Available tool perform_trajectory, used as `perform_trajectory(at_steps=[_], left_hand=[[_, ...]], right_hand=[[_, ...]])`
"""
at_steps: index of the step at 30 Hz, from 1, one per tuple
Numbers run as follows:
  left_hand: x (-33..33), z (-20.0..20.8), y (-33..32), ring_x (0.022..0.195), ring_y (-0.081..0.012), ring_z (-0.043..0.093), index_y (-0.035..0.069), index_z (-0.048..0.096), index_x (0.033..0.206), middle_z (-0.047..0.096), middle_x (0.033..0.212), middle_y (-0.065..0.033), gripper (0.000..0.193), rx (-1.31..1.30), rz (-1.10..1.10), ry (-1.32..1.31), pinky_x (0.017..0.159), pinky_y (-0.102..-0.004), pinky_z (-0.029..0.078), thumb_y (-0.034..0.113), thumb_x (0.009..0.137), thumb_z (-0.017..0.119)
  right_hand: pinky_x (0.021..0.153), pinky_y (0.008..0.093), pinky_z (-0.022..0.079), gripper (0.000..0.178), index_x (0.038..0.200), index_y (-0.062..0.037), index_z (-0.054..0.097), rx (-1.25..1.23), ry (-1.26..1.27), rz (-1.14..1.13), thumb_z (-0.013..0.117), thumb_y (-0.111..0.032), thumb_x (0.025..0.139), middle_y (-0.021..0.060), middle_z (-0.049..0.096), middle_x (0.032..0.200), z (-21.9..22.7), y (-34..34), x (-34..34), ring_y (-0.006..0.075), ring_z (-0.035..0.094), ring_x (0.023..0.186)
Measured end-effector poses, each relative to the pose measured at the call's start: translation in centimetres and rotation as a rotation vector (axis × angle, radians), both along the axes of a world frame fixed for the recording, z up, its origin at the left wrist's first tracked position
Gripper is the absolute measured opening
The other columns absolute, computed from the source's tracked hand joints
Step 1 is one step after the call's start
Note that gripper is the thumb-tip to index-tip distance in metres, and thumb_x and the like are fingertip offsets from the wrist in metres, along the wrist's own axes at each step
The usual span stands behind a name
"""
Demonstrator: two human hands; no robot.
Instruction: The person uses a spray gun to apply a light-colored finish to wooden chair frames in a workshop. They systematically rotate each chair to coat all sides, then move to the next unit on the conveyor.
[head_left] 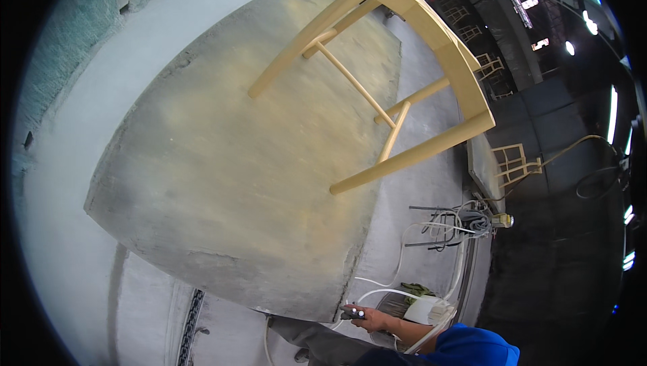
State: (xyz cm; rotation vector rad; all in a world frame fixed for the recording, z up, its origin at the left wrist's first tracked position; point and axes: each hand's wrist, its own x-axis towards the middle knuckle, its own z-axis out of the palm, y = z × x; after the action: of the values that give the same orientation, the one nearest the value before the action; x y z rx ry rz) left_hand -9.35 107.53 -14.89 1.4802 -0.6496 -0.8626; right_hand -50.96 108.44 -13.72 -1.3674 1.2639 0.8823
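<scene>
My right hand point(369, 321) reaches in from the lower right, its fingers wrapped round a small dark spray gun point(350, 313) with pale knobs. The gun is beside the near corner of a grey board point(222, 231) dusted with yellow. A white hose point(384, 292) curves close by the hand. On the far part of the board a light yellow wooden chair point(411, 157) stands on its legs, away from my hand; the top of the frame cuts it off. My left hand is out of view.
Right of the board stands a metal rack point(475, 222) draped with hoses. A white container point(421, 310) sits behind my forearm. Another wooden chair point(515, 164) stands on a platform farther right. A chain track point(191, 325) runs along the floor at lower left.
</scene>
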Motion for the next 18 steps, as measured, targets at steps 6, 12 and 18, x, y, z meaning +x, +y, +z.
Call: perform_trajectory(at_steps=[6,12,18], left_hand=[[0.7,-4.7,-5.3,0.113,-0.0350,0.066,0.008,0.068,0.127,0.072,0.118,-0.0151,0.051,0.037,0.072,-0.076,0.097,-0.0512,0.053,0.045,0.091,0.071],[0.3,-6.8,-6.0,0.114,-0.0363,0.065,0.009,0.068,0.127,0.071,0.119,-0.0155,0.053,0.034,0.107,-0.130,0.097,-0.0527,0.052,0.047,0.090,0.071],[-0.5,-8.2,-4.1,0.116,-0.0376,0.065,0.010,0.068,0.127,0.071,0.120,-0.0159,0.055,0.048,0.130,-0.171,0.098,-0.0542,0.052,0.049,0.089,0.071]], right_hand=[[0.067,0.0374,0.059,0.074,0.163,-0.0286,0.027,0.039,0.094,-0.015,0.058,-0.021,0.097,0.0124,0.071,0.091,-0.4,1.1,-2.0,0.0203,0.069,0.062],[0.068,0.0386,0.062,0.081,0.164,-0.0310,0.022,-0.042,0.053,0.235,0.053,-0.012,0.091,0.0200,0.072,0.103,-1.0,3.1,-5.5,0.0261,0.074,0.074],[0.063,0.0380,0.066,0.085,0.165,-0.0326,0.017,0.166,0.336,-0.024,0.050,-0.008,0.090,0.0211,0.067,0.118,0.2,4.3,-4.7,0.0299,0.073,0.081]])
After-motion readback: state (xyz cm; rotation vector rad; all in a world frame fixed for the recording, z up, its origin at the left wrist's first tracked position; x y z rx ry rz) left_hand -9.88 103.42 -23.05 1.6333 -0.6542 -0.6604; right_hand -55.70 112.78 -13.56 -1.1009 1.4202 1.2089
